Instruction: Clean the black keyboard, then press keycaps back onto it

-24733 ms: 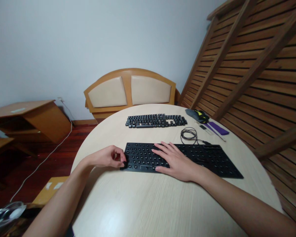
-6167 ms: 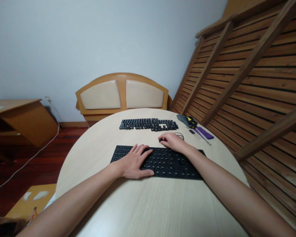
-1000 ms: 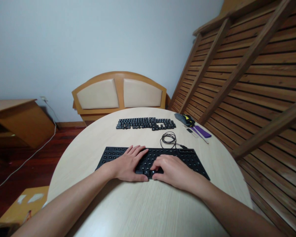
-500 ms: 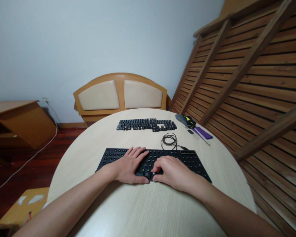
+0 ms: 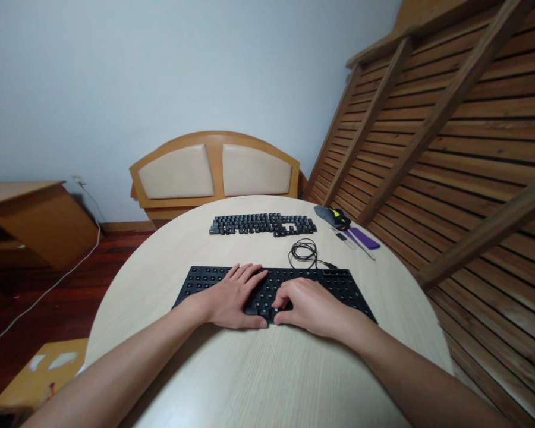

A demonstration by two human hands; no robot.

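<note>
A black keyboard (image 5: 200, 278) with most keycaps off lies on the round table, its bare key switches showing. My left hand (image 5: 238, 297) rests flat across its left middle, fingers stretched out and thumb along the front edge. Just right of it, my right hand (image 5: 305, 303) is curled, with thumb and forefinger pinched around a small keycap (image 5: 276, 310) in the front row. The hand partly hides that keycap, and I cannot tell whether it is seated. Farther back, many loose black keycaps (image 5: 249, 223) lie in rows laid out like a keyboard.
A coiled black cable (image 5: 303, 252) lies behind the keyboard. At the table's (image 5: 258, 380) back right are a purple strip (image 5: 364, 238), a thin metal rod, a wire tool and a grey-black item with yellow (image 5: 336, 217). A slatted wooden frame (image 5: 450, 137) leans on the right.
The view has shifted slightly. Both hands stay at the same places on the keyboard, with the right fingers still pinched at the front-row keycap.
</note>
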